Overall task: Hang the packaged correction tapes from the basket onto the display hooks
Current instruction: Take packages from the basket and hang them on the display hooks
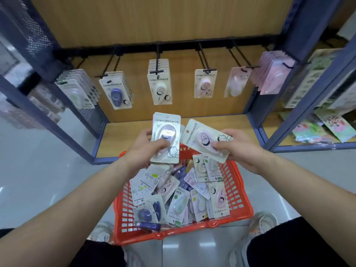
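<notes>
Fingers [161,145] of our left hand [140,149] pinch a lilac pack [166,132], those of our right hand [240,149] a pink pack [202,138]; both are held face-up above the basket [240,189] of loose packs [179,205], likely to match designs; beyond, hooks [203,57] carry sorted rows.

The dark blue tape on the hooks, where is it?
Head view, left of centre: the dark blue tape hangs between the green packs and the cream packs.

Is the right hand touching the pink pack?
Touching. The head view shows the right hand pinching the pink pack, thumb on its front.
</notes>
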Demonstrator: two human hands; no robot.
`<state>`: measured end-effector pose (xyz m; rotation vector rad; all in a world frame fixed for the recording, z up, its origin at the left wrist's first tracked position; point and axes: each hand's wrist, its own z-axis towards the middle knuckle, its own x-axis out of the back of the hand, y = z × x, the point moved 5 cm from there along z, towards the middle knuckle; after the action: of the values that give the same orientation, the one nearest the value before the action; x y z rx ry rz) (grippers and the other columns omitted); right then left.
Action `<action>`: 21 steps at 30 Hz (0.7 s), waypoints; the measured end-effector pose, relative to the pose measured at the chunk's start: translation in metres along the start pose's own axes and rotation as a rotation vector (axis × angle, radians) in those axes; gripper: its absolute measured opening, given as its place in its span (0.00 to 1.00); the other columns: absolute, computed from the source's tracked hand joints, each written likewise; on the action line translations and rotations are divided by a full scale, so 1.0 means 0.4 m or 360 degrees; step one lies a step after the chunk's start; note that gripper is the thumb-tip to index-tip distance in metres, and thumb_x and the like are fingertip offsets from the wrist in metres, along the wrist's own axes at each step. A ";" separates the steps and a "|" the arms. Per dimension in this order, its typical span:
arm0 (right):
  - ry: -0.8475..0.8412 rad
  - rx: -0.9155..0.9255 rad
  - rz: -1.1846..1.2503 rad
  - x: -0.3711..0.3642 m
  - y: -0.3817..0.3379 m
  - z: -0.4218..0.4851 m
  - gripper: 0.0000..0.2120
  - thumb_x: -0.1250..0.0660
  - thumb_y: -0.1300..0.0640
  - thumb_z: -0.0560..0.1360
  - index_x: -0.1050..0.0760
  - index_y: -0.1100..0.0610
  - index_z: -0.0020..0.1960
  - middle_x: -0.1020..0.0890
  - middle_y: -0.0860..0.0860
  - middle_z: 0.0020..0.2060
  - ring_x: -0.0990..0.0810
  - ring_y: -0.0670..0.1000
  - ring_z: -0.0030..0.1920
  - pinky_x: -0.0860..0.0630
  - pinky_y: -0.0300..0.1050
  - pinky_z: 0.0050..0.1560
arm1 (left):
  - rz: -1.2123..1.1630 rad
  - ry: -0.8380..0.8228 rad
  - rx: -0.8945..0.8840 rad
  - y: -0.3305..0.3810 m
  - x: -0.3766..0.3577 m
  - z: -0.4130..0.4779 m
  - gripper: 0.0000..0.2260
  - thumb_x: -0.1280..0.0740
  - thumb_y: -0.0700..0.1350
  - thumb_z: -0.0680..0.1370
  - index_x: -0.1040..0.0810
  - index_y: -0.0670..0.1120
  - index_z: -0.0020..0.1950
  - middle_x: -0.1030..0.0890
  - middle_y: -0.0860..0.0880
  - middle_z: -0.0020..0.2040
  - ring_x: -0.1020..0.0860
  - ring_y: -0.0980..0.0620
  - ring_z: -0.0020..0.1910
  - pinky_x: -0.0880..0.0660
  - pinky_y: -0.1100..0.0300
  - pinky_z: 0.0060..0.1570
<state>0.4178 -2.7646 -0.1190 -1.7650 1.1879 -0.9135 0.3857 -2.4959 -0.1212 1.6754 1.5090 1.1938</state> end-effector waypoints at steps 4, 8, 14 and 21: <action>0.0057 0.0104 0.0414 -0.014 -0.069 -0.083 0.11 0.30 0.56 0.79 0.21 0.57 0.60 0.13 0.53 0.50 0.15 0.50 0.44 0.21 0.48 0.49 | -0.0231 0.0001 -0.0082 0.068 0.019 -0.060 0.41 0.21 0.54 0.59 0.29 0.48 0.70 0.15 0.44 0.58 0.14 0.41 0.53 0.21 0.36 0.59; 0.0045 0.0175 0.0587 -0.085 -0.085 -0.115 0.11 0.32 0.54 0.81 0.22 0.56 0.61 0.13 0.52 0.51 0.14 0.51 0.47 0.18 0.50 0.50 | -0.0413 -0.0011 -0.0097 0.072 -0.012 -0.093 0.26 0.24 0.42 0.74 0.28 0.45 0.69 0.15 0.43 0.55 0.14 0.42 0.49 0.19 0.46 0.47; 0.0218 0.0257 0.0797 -0.122 -0.082 -0.098 0.07 0.30 0.61 0.79 0.24 0.58 0.57 0.13 0.55 0.49 0.13 0.54 0.46 0.18 0.45 0.42 | -0.0379 -0.0052 -0.0119 0.074 -0.079 -0.096 0.23 0.27 0.50 0.67 0.23 0.51 0.62 0.14 0.45 0.54 0.15 0.39 0.53 0.21 0.33 0.57; 0.0229 0.0155 0.0882 -0.144 -0.064 -0.023 0.08 0.29 0.64 0.78 0.24 0.59 0.56 0.14 0.60 0.51 0.13 0.58 0.47 0.16 0.58 0.51 | -0.0329 -0.0071 -0.0230 0.087 -0.087 -0.059 0.14 0.30 0.42 0.77 0.22 0.53 0.61 0.13 0.49 0.52 0.14 0.45 0.52 0.19 0.38 0.54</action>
<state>0.4019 -2.7061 -0.0996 -1.2073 1.5887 -0.7514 0.3818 -2.5398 -0.0887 1.4061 1.4911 1.1191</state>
